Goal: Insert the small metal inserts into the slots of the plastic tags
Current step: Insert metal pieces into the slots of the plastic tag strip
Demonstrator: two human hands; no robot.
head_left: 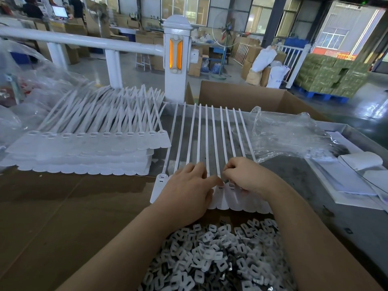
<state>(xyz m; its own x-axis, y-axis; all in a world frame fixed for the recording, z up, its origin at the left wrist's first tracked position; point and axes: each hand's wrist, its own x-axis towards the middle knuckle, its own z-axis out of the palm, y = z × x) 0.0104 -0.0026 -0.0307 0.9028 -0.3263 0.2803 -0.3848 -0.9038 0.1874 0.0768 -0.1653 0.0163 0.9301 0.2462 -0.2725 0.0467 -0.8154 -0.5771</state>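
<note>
Left hand palm down, fingers relaxed and spread, resting flat on a row of white plastic tags on the worktop. Right hand just beside it, fingers curled, fingertips pinched together at the slotted top of one tag; whatever sits between them too small to make out. Long thin tag straps fanning away beyond both hands. Heap of small metal inserts directly below the forearms, partly covered by them and cut off at the bottom edge. Stack of more tags beyond and left of the left hand. Crumpled clear plastic bag beyond the right hand. No readable writing or labels. Middle tags of the row hidden under the hands.
</note>
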